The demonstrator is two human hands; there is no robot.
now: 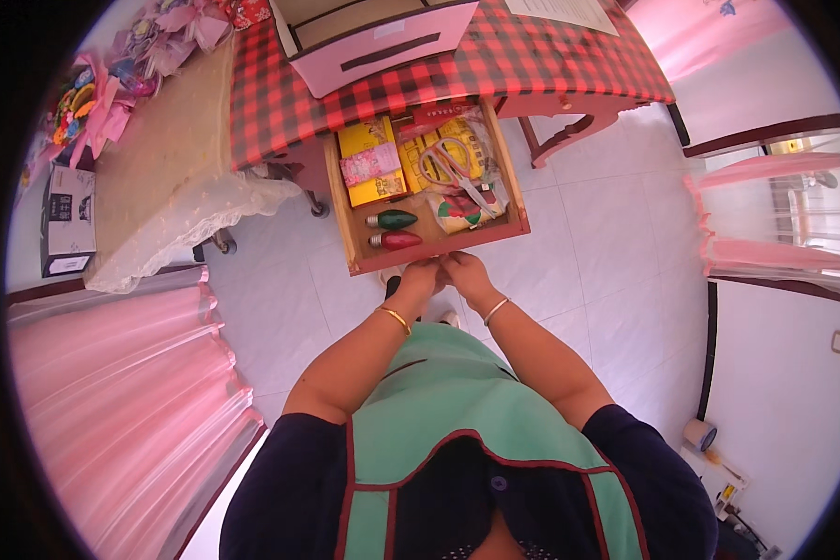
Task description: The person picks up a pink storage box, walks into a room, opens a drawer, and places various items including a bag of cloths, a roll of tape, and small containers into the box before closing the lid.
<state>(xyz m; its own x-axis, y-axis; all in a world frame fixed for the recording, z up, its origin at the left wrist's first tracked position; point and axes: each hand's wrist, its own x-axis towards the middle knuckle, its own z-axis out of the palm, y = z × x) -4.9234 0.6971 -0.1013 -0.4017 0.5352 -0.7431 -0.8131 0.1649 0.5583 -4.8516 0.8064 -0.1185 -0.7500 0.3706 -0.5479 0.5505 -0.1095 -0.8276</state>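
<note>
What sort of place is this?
Probably a room in someone's home: pink curtains hang there, a checked cloth covers a table, and its open drawer holds scissors and bulbs.

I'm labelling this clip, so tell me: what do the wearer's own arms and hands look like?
The left hand is ungloved, with a slim gold-coloured bangle at the wrist; the right hand, also ungloved, has a slim silvery bangle. Dark navy sleeves end around the elbows.
</note>
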